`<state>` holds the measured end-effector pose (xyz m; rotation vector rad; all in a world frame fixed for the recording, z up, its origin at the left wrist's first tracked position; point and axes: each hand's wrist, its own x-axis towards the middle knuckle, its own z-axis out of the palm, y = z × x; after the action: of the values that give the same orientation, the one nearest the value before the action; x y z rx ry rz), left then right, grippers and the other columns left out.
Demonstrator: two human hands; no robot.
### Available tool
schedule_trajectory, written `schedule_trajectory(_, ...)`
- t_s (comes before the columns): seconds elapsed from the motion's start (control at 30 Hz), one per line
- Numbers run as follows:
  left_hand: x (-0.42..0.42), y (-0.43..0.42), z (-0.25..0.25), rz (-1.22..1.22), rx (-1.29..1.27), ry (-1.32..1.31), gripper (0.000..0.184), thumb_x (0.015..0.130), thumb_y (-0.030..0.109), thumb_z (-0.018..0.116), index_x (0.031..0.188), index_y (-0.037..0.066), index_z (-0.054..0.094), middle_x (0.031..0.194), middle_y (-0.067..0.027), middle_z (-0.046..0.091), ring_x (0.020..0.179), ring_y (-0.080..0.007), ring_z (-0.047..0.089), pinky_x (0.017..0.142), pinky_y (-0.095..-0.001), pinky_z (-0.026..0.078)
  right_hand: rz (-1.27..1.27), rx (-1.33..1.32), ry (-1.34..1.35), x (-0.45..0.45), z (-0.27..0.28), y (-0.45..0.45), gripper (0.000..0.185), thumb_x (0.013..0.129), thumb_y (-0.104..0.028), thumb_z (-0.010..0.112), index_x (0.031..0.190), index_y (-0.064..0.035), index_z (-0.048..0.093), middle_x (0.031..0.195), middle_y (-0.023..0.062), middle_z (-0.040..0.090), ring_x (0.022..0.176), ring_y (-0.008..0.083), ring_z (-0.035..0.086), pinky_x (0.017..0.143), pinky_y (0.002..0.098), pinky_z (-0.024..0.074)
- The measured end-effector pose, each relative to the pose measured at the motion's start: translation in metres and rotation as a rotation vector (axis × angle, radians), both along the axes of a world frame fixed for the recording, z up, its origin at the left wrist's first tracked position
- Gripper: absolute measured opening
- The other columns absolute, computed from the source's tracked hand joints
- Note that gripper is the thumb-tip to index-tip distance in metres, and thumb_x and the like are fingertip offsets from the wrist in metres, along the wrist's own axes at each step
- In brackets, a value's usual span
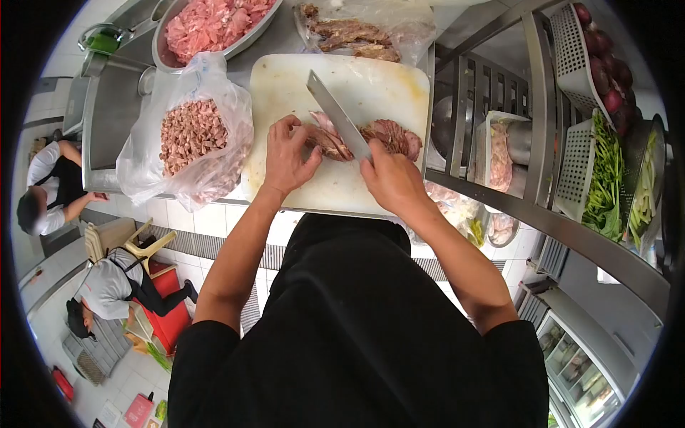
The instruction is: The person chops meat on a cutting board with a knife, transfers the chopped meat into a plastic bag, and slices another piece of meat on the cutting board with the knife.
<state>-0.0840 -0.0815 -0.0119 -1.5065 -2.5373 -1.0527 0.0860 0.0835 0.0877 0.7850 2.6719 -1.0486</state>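
Observation:
On the white cutting board [275, 75], my left hand [289, 155] has its fingers curled on the left end of a dark piece of meat [330, 145]. My right hand [392, 175] grips a cleaver [335, 110], whose wide blade points up and to the left across the meat. Right of the blade lies a fan of thin meat slices [396, 138]. The handle is hidden in my right hand.
A plastic bag of diced meat [193, 135] sits left of the board, with a bowl of pink meat [214, 25] behind it. Bagged cooked meat [349, 34] lies beyond. A metal rack [535, 107] stands right. Two people [107, 285] [53, 182] are at left.

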Motion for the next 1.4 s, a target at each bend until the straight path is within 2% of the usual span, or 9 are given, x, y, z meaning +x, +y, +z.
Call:
schedule_trajectory(0.3,0.007,0.008,-0.013,0.003,-0.012,-0.092,0.035,0.078,0.019,0.072,0.112,0.011,0.068,0.115,-0.0160,0.052,0.108,-0.0375,0.051,0.093,-0.0478,0.049,0.080,-0.067,-0.220,0.038,0.044,-0.005,0.025,0.102,-0.023,0.052,0.106,0.0018,0.053,0.082,0.0311,0.068,0.083,0.0518,0.067,0.079,0.0614,0.0516)
schedule_trajectory(0.4,0.007,0.007,-0.014,-0.005,0.026,-0.101,0.035,0.077,0.018,0.073,0.111,0.010,0.068,0.114,-0.0162,0.052,0.107,-0.0373,0.051,0.093,-0.0481,0.049,0.102,-0.059,-0.074,0.034,0.021,-0.005,0.024,0.101,-0.021,0.053,0.106,0.0022,0.054,0.081,0.0301,0.068,0.084,0.0515,0.068,0.080,0.0612,0.0519)
schedule_trajectory(0.5,0.005,0.006,-0.017,-0.011,0.023,-0.110,0.035,0.077,0.018,0.073,0.111,0.009,0.067,0.114,-0.0163,0.052,0.107,-0.0372,0.052,0.093,-0.0473,0.049,0.078,-0.079,-0.122,0.002,-0.001,-0.006,0.022,0.100,-0.019,0.053,0.106,0.0030,0.054,0.085,0.0304,0.069,0.085,0.0511,0.068,0.080,0.0611,0.0523)
schedule_trajectory(0.73,0.003,0.004,-0.017,-0.009,0.016,-0.133,0.036,0.076,0.017,0.074,0.111,0.009,0.067,0.116,-0.0165,0.053,0.108,-0.0378,0.054,0.093,-0.0468,0.050,0.134,-0.042,-0.123,0.030,0.016,-0.012,0.023,0.100,-0.017,0.052,0.109,0.0041,0.055,0.085,0.0295,0.071,0.082,0.0504,0.070,0.079,0.0609,0.0541)
schedule_trajectory(0.9,0.006,0.006,-0.019,-0.013,-0.033,-0.097,0.038,0.077,0.017,0.074,0.113,0.009,0.065,0.118,-0.0174,0.053,0.110,-0.0383,0.053,0.095,-0.0478,0.050,0.048,0.021,-0.099,-0.020,-0.049,-0.027,0.022,0.099,-0.017,0.054,0.109,0.0026,0.055,0.085,0.0274,0.073,0.082,0.0474,0.073,0.077,0.0600,0.0568)
schedule_trajectory(1.13,0.005,0.003,-0.014,-0.012,-0.015,-0.117,0.043,0.078,0.014,0.074,0.118,0.005,0.061,0.125,-0.0198,0.052,0.116,-0.0407,0.054,0.097,-0.0481,0.049,0.030,0.078,0.051,-0.035,-0.059,-0.035,0.020,0.100,-0.018,0.054,0.105,0.0013,0.055,0.078,0.0274,0.072,0.079,0.0447,0.074,0.073,0.0591,0.0578)
schedule_trajectory(1.2,0.004,0.001,-0.011,0.059,0.133,-0.336,0.038,0.081,0.013,0.072,0.116,0.003,0.060,0.126,-0.0206,0.053,0.117,-0.0417,0.055,0.100,-0.0481,0.048,0.033,0.055,0.014,-0.018,-0.061,-0.038,0.023,0.101,-0.021,0.057,0.106,0.0006,0.053,0.079,0.0301,0.069,0.077,0.0501,0.069,0.072,0.0599,0.0544)
schedule_trajectory(1.33,-0.022,0.002,0.001,0.157,0.138,-0.249,0.031,0.085,0.011,0.067,0.114,0.003,0.063,0.124,-0.0198,0.058,0.117,-0.0413,0.057,0.103,-0.0476,0.046,-0.027,-0.032,-0.022,0.021,-0.033,-0.026,0.026,0.103,-0.026,0.056,0.108,-0.0012,0.052,0.082,0.0300,0.070,0.079,0.0497,0.069,0.072,0.0583,0.0538)
schedule_trajectory(1.4,-0.037,0.013,0.012,0.070,0.065,-0.191,0.031,0.087,0.009,0.063,0.118,0.006,0.068,0.123,-0.0192,0.062,0.117,-0.0413,0.057,0.104,-0.0485,0.046,-0.207,-0.074,0.048,0.037,-0.029,-0.019,0.030,0.103,-0.030,0.055,0.111,-0.0004,0.055,0.075,0.0276,0.069,0.076,0.0511,0.068,0.073,0.0597,0.0525)
